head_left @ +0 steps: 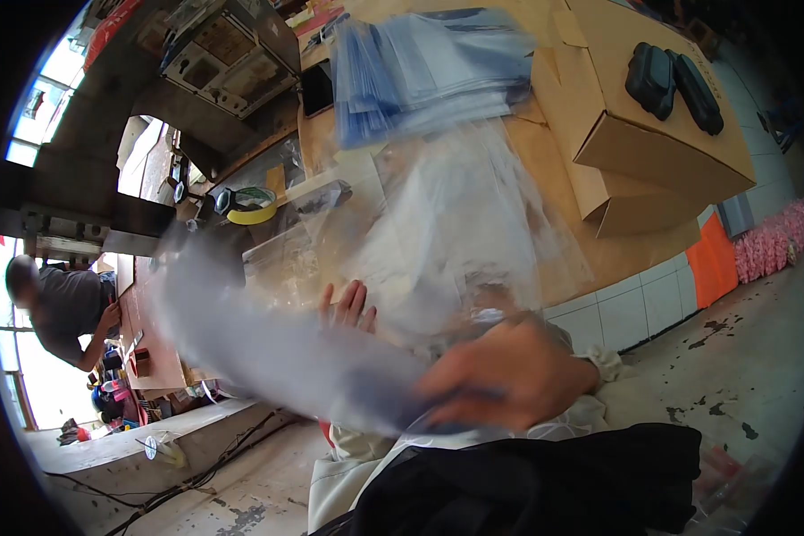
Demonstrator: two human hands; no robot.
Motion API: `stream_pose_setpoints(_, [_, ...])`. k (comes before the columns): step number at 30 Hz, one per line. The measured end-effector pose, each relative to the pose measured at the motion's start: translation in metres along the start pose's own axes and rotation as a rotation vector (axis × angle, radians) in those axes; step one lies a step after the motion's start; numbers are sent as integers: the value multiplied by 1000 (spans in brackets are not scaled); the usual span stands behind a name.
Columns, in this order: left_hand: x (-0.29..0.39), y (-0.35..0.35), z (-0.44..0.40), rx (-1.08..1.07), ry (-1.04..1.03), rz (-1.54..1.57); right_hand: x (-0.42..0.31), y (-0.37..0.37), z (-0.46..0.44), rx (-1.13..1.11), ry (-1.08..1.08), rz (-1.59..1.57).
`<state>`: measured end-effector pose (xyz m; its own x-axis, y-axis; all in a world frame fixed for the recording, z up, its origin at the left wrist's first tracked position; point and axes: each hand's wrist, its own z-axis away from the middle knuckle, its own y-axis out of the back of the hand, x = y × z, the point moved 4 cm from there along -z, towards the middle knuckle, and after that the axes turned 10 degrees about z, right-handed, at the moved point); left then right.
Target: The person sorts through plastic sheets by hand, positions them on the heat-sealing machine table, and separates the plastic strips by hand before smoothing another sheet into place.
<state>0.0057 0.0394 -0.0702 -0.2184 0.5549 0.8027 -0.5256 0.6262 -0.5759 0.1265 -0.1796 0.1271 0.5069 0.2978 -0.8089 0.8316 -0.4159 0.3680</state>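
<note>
My right hand (518, 380) is closed on the end of a translucent plastic sheet (268, 348), which sweeps out to the left, smeared by motion. Whether it is a single sheet or a bag, I cannot tell. Behind it, my left hand (348, 305) shows only its fingers, stretched out and apart at the edge of the clear plastic bags (456, 214) lying loosely on the table. The sheet hides its palm. Farther back lies a thick stack of bluish clear plastic sleeves (429, 71).
A cardboard box (643, 134) with two black cases (670, 85) on it stands at the right. Near the left are a roll of yellow tape (252, 205), a dark phone (317, 89) and a metal machine (228, 58). Another person (67, 304) works at far left.
</note>
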Motion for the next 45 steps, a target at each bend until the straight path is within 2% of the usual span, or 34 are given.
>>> stream_pose_setpoints(2, [10,4,9,91,-21,212,14,20,27,408,-505,-495])
stream_pose_setpoints(3, [14,9,13,116,-24,238,28,30,39,496,-575,-415])
stream_pose_setpoints(4, [18,16,15,127,-33,229,56,37,55,542,-681,-242])
stream_pose_setpoints(5, [21,29,11,44,-1,-5,84,44,71,575,-796,-77])
stream_pose_setpoints(6, [17,24,7,59,53,-238,116,41,88,561,-938,181])
stream_pose_setpoints(8, [9,2,-7,75,150,-713,151,19,105,498,-1062,933])
stream_pose_setpoints(9, [7,-5,-9,83,94,-734,150,15,99,560,-963,1003])
stream_pose_setpoints(12, [4,1,-10,42,89,-763,146,9,91,591,-965,1099])
stream_pose_setpoints(15, [4,2,-7,-23,43,-767,156,14,98,626,-983,904])
stream_pose_setpoints(21, [7,-4,-4,-40,97,-725,164,34,103,521,-1017,878])
stream_pose_setpoints(24, [4,1,-6,-60,66,-719,167,31,98,666,-917,824])
stream_pose_setpoints(27, [2,4,-6,-55,59,-689,173,35,97,650,-935,527])
stream_pose_setpoints(30, [4,1,-6,-40,75,-708,170,39,94,567,-916,651])
stream_pose_setpoints(36, [4,-2,-7,-15,93,-679,150,37,77,448,-746,459])
stream_pose_setpoints(39, [4,1,-7,-2,79,-689,139,25,65,347,-653,103])
stream_pose_setpoints(42, [3,0,-7,-4,66,-673,135,15,65,479,-705,433])
stream_pose_setpoints(45, [2,4,-7,-20,58,-697,125,12,62,651,-753,960])
